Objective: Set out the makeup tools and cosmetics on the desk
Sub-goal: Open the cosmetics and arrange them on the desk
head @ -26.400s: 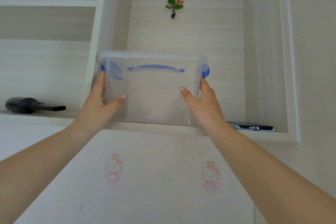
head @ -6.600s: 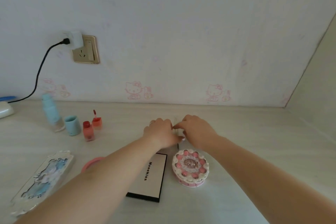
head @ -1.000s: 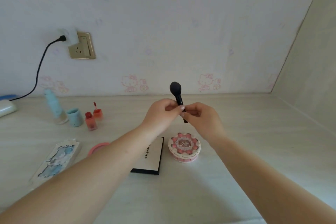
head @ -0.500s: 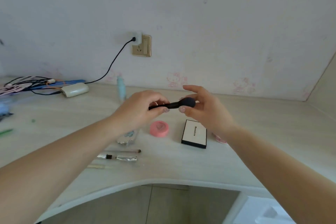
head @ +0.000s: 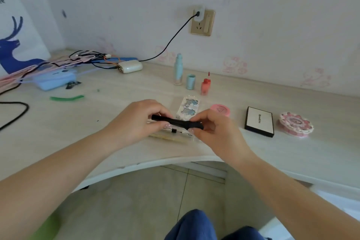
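The left hand [head: 136, 122] and the right hand [head: 216, 130] both hold the black makeup brush [head: 176, 122] with curled fingers, level, just above the desk [head: 116, 107] near its front edge. Under it lie thin tools [head: 171, 134]. Behind it lies a clear blue palette [head: 190, 108], and a pink compact [head: 221, 109] and a white box [head: 260, 121] are at the right.

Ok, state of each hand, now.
Left hand: grips the handle end of the black makeup brush.
Right hand: pinches the brush's head end.
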Motion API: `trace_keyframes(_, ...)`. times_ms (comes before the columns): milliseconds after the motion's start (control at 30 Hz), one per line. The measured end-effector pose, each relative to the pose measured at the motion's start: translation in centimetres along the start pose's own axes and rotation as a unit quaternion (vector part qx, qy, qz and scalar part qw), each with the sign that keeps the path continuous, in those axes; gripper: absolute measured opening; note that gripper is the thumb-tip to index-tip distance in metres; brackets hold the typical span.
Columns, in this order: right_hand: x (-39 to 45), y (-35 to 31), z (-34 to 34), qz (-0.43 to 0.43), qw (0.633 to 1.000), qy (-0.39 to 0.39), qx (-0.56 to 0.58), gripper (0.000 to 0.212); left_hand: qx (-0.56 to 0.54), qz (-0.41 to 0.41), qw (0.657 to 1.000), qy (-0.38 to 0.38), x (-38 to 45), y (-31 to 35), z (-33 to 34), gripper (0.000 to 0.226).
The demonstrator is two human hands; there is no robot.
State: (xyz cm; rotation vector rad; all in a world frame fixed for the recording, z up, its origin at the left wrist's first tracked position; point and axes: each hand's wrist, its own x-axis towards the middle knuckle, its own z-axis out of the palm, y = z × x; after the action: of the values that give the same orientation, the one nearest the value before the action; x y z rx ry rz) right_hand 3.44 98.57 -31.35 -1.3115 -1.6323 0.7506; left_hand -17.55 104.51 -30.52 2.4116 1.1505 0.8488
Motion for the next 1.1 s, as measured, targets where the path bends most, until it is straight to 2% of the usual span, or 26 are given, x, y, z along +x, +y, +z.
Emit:
trace_keyframes(167,-1.3,1.4,2.7,-0.032,0.999,0.006,-0.008,0.039,0.01,0.004,1.0,-0.02,-3.4,-2.6,0.1,0.026)
trace_keyframes(333,-1.9,2.5,4.3,-0.026,0.999,0.0,-0.034,0.043,0.057,-0.022,0.998,-0.003,-5.3,-3.8,0.4,0.016)
trace_keyframes(533,-1.9,2.9,4.8,-0.039,0.998,0.013,-0.052,0.044,0.005,-0.051,0.998,0.033,-6.0,-5.0,1.3,0.019)
trace_keyframes(733,-1.8,3.6,5.0,-0.066,0.993,0.007,-0.095,0.018,0.002,-0.069,0.997,0.045,-6.0,-5.3,1.3,0.019)
trace_keyframes(1100,-1.9,4.1,4.9,-0.101,0.99,0.02,-0.091,0.022,-0.017,-0.096,0.994,0.041,-6.0,-5.0,1.3,0.022)
